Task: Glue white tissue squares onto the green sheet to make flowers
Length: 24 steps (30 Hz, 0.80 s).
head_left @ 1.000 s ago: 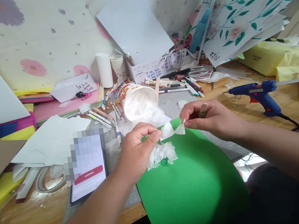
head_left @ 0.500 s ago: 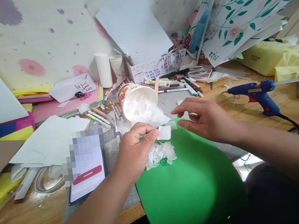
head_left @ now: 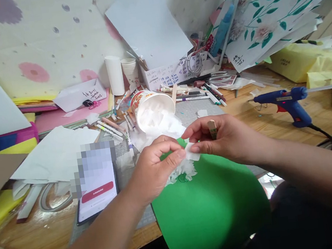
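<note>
Between my hands is a small white square of tissue paper (head_left: pixel 192 153). My left hand (head_left: pixel 156 167) is closed, with thumb and forefinger pinching its left edge. The thumb and fingertips of my right hand (head_left: pixel 221 137) are closed on its right side. A short stub that looks like wood (head_left: pixel 213 129) pokes up between the right fingers. Below the hands lies a green sheet (head_left: pixel 208 205), bearing a cluster of crumpled white tissue (head_left: pixel 183 170), partly covered by my left hand. Behind them, a tipped paper tub (head_left: pixel 153 97) spills white tissue pieces (head_left: pixel 165 122).
A phone (head_left: pixel 95 184) lies left of the sheet. To the right, a blue glue gun (head_left: pixel 286 101) rests on the wooden table (head_left: pixel 240 105). Several markers (head_left: pixel 216 94) are scattered behind the tub, near a stack of paper cups (head_left: pixel 130 74). White sheets (head_left: pixel 53 155) lie at the left.
My right hand has moved left and down and now pinches the tissue square. My left hand has shifted slightly right with the square in it. The square now sits tilted between both hands.
</note>
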{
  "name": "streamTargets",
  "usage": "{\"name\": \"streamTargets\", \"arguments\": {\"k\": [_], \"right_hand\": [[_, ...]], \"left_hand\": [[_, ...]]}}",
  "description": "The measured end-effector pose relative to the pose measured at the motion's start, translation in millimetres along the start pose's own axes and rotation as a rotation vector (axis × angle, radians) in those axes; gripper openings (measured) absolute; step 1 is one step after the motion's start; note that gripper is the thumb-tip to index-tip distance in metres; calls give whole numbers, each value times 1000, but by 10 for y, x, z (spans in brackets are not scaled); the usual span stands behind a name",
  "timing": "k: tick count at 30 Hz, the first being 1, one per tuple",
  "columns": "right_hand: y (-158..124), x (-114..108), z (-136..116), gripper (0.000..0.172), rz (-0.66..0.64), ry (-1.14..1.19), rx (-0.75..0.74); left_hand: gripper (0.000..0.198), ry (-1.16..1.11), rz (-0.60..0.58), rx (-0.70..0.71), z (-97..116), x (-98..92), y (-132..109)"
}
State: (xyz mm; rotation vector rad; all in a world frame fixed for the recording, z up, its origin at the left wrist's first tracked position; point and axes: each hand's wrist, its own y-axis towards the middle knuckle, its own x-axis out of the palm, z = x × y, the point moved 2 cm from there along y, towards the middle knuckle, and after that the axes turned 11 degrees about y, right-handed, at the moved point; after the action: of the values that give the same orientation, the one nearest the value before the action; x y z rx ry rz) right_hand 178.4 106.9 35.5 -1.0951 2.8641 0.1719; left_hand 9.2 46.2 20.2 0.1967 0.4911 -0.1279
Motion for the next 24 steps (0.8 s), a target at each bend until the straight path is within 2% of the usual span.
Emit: {"name": "streamTargets", "arguments": {"k": [7,12,19,24], "right_hand": [[-26,-21,23,21,-36,22,22],[-44,-26,13,18,-63,-19,-15],[-78,5,-74,12,-75,-185,-242],[-74,53,-112,10,-154,-284,-422]], "left_hand": [[23,-4,-11,-15,-6,-4,1],[22,-27,-30,-1,2,3,1],[17,-128,-31,-42,-50,11,-13],[16,-112,-40,-47,-24,7,-11]]}}
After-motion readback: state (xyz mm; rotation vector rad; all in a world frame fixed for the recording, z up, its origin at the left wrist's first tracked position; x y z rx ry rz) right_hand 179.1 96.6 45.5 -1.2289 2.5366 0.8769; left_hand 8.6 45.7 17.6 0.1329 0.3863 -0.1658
